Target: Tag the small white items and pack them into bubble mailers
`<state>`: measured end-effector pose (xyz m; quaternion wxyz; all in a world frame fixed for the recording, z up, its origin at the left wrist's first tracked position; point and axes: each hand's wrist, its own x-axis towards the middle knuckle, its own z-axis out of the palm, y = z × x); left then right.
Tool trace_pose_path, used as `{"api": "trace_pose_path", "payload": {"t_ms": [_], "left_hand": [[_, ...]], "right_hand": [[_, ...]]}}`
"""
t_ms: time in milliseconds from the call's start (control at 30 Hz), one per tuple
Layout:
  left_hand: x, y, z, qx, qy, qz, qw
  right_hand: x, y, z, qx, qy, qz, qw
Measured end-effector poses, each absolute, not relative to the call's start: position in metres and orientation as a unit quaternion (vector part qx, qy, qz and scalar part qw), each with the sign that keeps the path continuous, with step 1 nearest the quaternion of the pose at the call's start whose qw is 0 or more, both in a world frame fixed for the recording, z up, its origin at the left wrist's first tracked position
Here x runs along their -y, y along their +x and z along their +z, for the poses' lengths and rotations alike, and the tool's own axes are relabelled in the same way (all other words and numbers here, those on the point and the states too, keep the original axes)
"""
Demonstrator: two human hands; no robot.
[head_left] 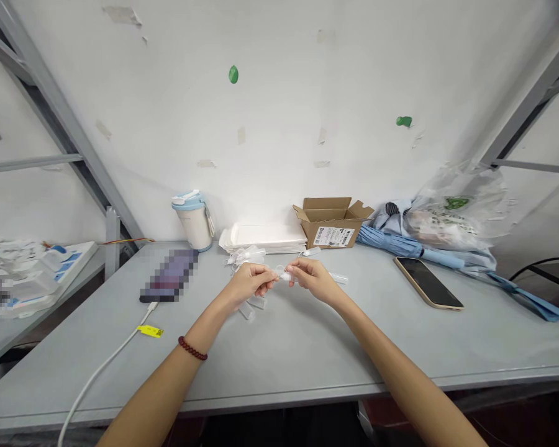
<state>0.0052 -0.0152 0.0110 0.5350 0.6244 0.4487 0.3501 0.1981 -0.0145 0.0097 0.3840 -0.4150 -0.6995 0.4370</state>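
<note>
Both hands meet over the middle of the table point(307, 347), fingertips pinched. Between them is a small white piece with a thin clear loop point(284, 275). My left hand point(250, 284) pinches the loop side, and my right hand point(311, 279) grips the white end. A clear plastic tube point(339, 279) shows just right of my right hand; whether it joins the held piece I cannot tell. Behind my left hand lies a heap of similar clear pieces with white ends point(248, 255). Several more clear pieces point(246, 310) rest below that hand, and another point(311, 251) lies behind my right hand.
Along the wall stand a cream tumbler point(195, 225), a stack of white envelopes point(270, 237) and an open cardboard box point(333, 226). A blue umbrella point(394, 242) and a plastic bag point(456, 214) lie at right, near a phone point(427, 282). A cabled phone point(170, 276) lies left.
</note>
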Motion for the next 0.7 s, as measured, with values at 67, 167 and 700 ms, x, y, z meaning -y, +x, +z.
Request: {"api": "trace_pose_path", "payload": {"t_ms": [67,167,700], "left_hand": [[0.0144,0.0027,0.0105,-0.45,0.624,0.357,0.53],[0.0149,0.0012,0.0111,-0.454,0.635,0.358,0.512],[0.0189,-0.0008,0.0186,-0.427,0.714,0.282,0.478]], "right_hand": [[0.0137,0.1986,0.0076,0.697,-0.415,0.44,0.386],[0.0137,0.1975,0.0049,0.699,-0.418,0.437,0.382],[0.016,0.1912,0.0043,0.699,-0.423,0.456,0.352]]}}
